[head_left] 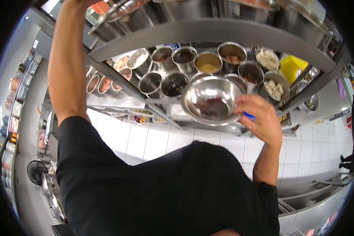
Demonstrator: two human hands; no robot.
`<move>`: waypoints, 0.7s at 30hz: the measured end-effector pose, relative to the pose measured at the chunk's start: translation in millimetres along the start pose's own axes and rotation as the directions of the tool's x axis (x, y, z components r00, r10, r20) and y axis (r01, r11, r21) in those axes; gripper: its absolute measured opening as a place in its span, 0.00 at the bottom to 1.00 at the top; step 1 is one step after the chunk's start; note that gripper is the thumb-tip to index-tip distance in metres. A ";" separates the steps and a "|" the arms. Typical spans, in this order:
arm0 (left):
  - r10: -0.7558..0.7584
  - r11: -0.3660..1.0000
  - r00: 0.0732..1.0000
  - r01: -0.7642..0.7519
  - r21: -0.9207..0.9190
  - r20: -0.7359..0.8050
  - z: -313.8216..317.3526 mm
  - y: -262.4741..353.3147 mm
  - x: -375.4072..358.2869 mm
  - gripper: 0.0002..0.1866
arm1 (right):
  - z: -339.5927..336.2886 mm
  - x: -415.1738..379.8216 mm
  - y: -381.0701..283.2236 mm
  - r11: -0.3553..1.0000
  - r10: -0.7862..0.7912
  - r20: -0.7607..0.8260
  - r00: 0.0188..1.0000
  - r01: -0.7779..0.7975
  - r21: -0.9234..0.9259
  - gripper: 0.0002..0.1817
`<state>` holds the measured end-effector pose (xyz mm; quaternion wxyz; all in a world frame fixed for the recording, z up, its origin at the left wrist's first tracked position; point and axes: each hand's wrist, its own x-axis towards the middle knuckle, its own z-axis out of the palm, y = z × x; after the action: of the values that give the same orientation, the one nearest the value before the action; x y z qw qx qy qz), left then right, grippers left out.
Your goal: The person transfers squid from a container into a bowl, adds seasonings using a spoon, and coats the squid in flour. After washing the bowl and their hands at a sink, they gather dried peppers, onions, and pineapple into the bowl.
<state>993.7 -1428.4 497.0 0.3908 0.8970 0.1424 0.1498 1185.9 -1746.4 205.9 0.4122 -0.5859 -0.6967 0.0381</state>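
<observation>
My right hand (260,118) grips the rim of a shiny steel mixing bowl (196,94) at its right side. The bowl is tilted toward me, with dark red reflections or residue on its inner bottom. A small blue object (249,115) shows between the fingers of that hand. My left arm stretches up to the top edge, where only a bit of my left hand (84,2) shows beside the upper shelf's steel containers; its fingers are out of frame. Just beyond the bowl stand steel pots of dark liquid (174,84), yellow liquid (207,63) and white pieces (274,89).
A steel shelf rail (208,31) crosses above the pots, with large steel containers (185,11) on it. Smaller pots of pinkish meat (105,84) line the left. A yellow container (294,69) sits at right. White floor tiles (157,137) lie below.
</observation>
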 end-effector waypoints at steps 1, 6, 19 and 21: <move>-0.068 0.993 0.998 0.066 0.098 0.017 31.7 11.1 -21.3 0.15 | 4.5 4.5 0.2 0.999 -0.032 0.006 0.999 0.032 0.006 0.14; -0.386 0.858 0.858 0.198 0.475 0.340 154.3 -9.6 -61.3 0.17 | 26.0 12.2 -3.9 0.994 -0.073 0.018 0.997 0.071 0.080 0.16; -0.214 0.851 0.972 0.136 0.507 0.099 146.5 -6.9 -69.4 0.12 | 44.9 -8.4 -1.2 0.987 -0.156 -0.087 0.984 0.151 -0.057 0.21; -0.144 0.878 0.985 0.172 0.447 -0.096 128.4 32.4 -64.4 0.12 | 41.0 -11.2 -1.4 0.987 -0.142 -0.054 0.988 0.137 -0.087 0.20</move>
<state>988.1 -1558.1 427.5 0.1773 0.9438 0.2576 0.1068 1159.2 -1738.7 173.8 0.4099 -0.5529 -0.7245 -0.0373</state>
